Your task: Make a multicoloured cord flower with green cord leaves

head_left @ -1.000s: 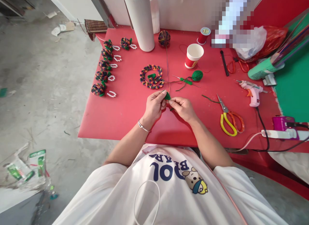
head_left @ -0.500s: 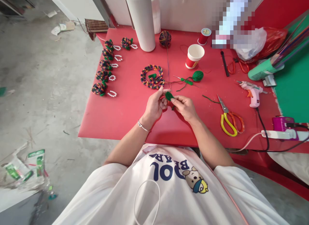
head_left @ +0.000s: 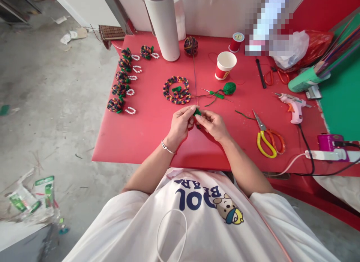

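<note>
Both your hands meet just above the near middle of the red table [head_left: 140,134], fingertips to fingertips. Your left hand [head_left: 181,123] and right hand [head_left: 213,124] each pinch the same small green piece [head_left: 197,112]. It looks soft and fuzzy, like yarn or felt; its exact shape is mostly hidden by your fingers. Thin strands run up from the pinch toward the work behind it.

Table top: smooth, glossy, red. Just beyond your hands lies a braided multicoloured ring [head_left: 177,90], ropy in texture, with a green bit inside it. To its right sits a small round green yarn ball [head_left: 229,88], tight-wound. Further back are a red paper cup [head_left: 225,65] with a white inside, a dark mixed-colour yarn ball [head_left: 191,45] and a tall smooth white cylinder [head_left: 161,25]. Along the left edge stands a row of coiled rosettes [head_left: 119,80], each paired with a loop of white beads [head_left: 130,110]. On your right lie scissors [head_left: 266,138] with yellow and orange handles and bare metal blades, and past them a pale plastic glue gun [head_left: 292,106] on a black cord.

Against half a second ago: the green piece then stood clear above your fingertips, with your left forefinger lifted off it. Now the forefinger is down, the fingers are closed over it, and less green shows. Your hands sit in much the same spot over the table. Nothing else on the table has shifted.
</note>
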`<state>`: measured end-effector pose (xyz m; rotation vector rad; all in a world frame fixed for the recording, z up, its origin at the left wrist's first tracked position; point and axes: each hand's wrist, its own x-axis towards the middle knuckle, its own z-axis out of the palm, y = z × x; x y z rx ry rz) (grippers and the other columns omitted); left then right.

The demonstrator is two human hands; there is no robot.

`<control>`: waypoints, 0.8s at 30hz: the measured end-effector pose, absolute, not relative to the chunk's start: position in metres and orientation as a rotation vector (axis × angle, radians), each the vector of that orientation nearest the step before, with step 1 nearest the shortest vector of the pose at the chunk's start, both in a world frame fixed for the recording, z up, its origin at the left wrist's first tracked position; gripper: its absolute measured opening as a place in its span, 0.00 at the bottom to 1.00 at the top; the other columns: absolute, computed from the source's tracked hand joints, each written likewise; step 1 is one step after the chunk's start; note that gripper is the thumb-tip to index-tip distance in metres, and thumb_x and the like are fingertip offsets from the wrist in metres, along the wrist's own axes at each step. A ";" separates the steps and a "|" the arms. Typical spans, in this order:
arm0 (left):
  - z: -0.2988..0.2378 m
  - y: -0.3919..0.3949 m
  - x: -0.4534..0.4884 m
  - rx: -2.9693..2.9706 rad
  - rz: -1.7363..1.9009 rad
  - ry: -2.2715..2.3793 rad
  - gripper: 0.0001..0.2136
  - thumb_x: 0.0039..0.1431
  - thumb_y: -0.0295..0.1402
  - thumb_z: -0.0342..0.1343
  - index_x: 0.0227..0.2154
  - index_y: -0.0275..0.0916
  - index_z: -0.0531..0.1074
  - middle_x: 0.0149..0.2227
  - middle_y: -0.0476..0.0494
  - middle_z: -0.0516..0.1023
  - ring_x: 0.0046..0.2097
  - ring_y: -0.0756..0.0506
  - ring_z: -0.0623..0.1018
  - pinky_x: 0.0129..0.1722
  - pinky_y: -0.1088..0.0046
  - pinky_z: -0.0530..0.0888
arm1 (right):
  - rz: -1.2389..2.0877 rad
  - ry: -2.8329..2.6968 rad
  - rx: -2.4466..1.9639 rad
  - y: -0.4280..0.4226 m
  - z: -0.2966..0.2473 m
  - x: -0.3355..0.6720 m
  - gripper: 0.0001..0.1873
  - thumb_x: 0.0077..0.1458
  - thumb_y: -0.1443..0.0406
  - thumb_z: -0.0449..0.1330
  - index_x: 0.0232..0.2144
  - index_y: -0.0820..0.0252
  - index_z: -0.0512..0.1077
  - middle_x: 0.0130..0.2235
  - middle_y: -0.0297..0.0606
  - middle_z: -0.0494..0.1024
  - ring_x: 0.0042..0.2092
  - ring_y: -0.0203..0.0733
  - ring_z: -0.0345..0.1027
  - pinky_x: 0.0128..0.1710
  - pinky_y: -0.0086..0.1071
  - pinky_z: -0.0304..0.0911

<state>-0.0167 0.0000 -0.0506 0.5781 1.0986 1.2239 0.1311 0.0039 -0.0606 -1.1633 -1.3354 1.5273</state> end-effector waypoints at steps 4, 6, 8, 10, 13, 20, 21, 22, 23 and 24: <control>-0.050 -0.003 -0.013 0.583 1.254 1.104 0.14 0.52 0.42 0.73 0.33 0.36 0.82 0.18 0.54 0.66 0.19 0.56 0.62 0.18 0.79 0.53 | 1.497 -1.385 -1.208 0.004 -0.058 0.132 0.23 0.57 0.45 0.67 0.30 0.58 0.81 0.27 0.35 0.80 0.25 0.33 0.62 0.24 0.30 0.55; -0.051 -0.003 -0.011 0.555 1.300 1.089 0.13 0.52 0.40 0.73 0.33 0.36 0.82 0.18 0.54 0.65 0.19 0.56 0.61 0.18 0.79 0.52 | 1.497 -1.404 -1.209 0.004 -0.060 0.132 0.21 0.58 0.46 0.67 0.30 0.58 0.82 0.28 0.35 0.82 0.24 0.33 0.62 0.23 0.30 0.54; -0.051 -0.002 -0.011 0.534 1.291 1.062 0.13 0.52 0.40 0.73 0.34 0.36 0.82 0.17 0.55 0.63 0.18 0.56 0.60 0.18 0.79 0.52 | 1.521 -1.370 -1.205 0.005 -0.062 0.132 0.22 0.57 0.46 0.68 0.29 0.58 0.81 0.26 0.35 0.81 0.22 0.32 0.60 0.21 0.29 0.53; -0.050 0.000 -0.013 0.510 1.229 1.042 0.16 0.55 0.44 0.72 0.36 0.36 0.82 0.17 0.55 0.63 0.18 0.55 0.61 0.18 0.79 0.53 | 1.580 -1.298 -1.187 0.006 -0.062 0.131 0.23 0.55 0.44 0.69 0.28 0.58 0.79 0.25 0.33 0.79 0.21 0.31 0.59 0.20 0.29 0.52; -0.047 0.001 -0.017 0.463 1.119 0.987 0.21 0.60 0.53 0.67 0.39 0.37 0.81 0.18 0.53 0.66 0.19 0.53 0.65 0.17 0.78 0.55 | 1.717 -1.151 -1.140 0.007 -0.060 0.131 0.26 0.50 0.41 0.71 0.29 0.57 0.78 0.24 0.31 0.77 0.19 0.30 0.57 0.17 0.28 0.49; -0.045 -0.003 -0.021 0.558 0.980 0.818 0.20 0.51 0.41 0.76 0.43 0.37 0.82 0.21 0.53 0.68 0.21 0.55 0.64 0.20 0.81 0.55 | 1.859 -0.999 -1.125 0.010 -0.061 0.133 0.31 0.45 0.38 0.73 0.24 0.58 0.72 0.19 0.29 0.71 0.16 0.28 0.51 0.14 0.28 0.42; -0.046 -0.003 -0.021 0.562 0.985 0.823 0.19 0.51 0.41 0.76 0.42 0.36 0.82 0.21 0.54 0.67 0.21 0.55 0.63 0.20 0.81 0.55 | 1.853 -1.010 -1.121 0.010 -0.061 0.133 0.30 0.45 0.39 0.73 0.25 0.58 0.72 0.19 0.29 0.71 0.16 0.28 0.52 0.14 0.28 0.42; -0.047 -0.003 -0.021 0.569 0.990 0.823 0.20 0.51 0.43 0.76 0.41 0.36 0.82 0.20 0.54 0.67 0.21 0.55 0.63 0.20 0.81 0.54 | 1.841 -1.028 -1.113 0.010 -0.062 0.133 0.30 0.46 0.39 0.73 0.25 0.58 0.73 0.20 0.29 0.72 0.17 0.29 0.54 0.14 0.27 0.43; -0.048 -0.003 -0.020 0.576 0.997 0.820 0.20 0.52 0.45 0.75 0.41 0.36 0.82 0.20 0.53 0.67 0.21 0.55 0.64 0.19 0.81 0.54 | 1.824 -1.051 -1.102 0.010 -0.062 0.132 0.29 0.47 0.39 0.72 0.25 0.58 0.74 0.20 0.30 0.73 0.17 0.29 0.55 0.14 0.27 0.44; -0.049 -0.003 -0.020 0.582 1.012 0.819 0.21 0.52 0.47 0.75 0.42 0.37 0.82 0.21 0.53 0.68 0.22 0.54 0.64 0.19 0.81 0.54 | 1.797 -1.075 -1.093 0.009 -0.062 0.132 0.29 0.48 0.39 0.71 0.25 0.59 0.74 0.21 0.31 0.74 0.17 0.29 0.56 0.15 0.27 0.45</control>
